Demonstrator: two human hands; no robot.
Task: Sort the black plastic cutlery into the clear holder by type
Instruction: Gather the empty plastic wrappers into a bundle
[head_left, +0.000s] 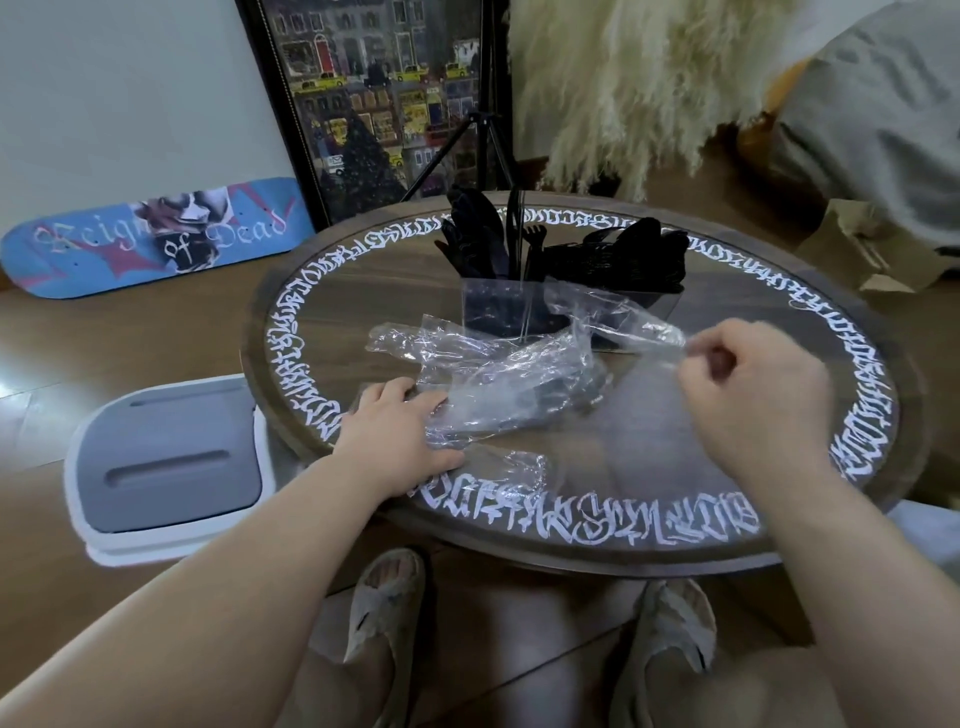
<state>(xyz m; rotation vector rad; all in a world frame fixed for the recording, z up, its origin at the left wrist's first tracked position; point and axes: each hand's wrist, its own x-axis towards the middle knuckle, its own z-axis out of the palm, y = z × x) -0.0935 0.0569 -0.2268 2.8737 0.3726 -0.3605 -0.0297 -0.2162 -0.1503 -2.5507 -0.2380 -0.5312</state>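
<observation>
A clear holder (498, 312) stands at the back of the round table (675, 499), filled with black plastic cutlery (478, 239); spoons stand at its left, forks and other pieces lean to the right. Crumpled clear plastic bags (498, 374) lie in front of it, with dark cutlery dimly visible inside one. My left hand (400, 431) rests on the near end of a bag, fingers curled onto it. My right hand (753, 384) pinches the right end of a clear bag (623, 317) and lifts it off the table.
A white and grey bin (166, 462) stands on the floor left of the table. A skateboard deck (150, 239) and a framed picture (374, 104) lean on the wall behind. A tripod, pampas grass and a paper bag (852, 249) stand beyond the table.
</observation>
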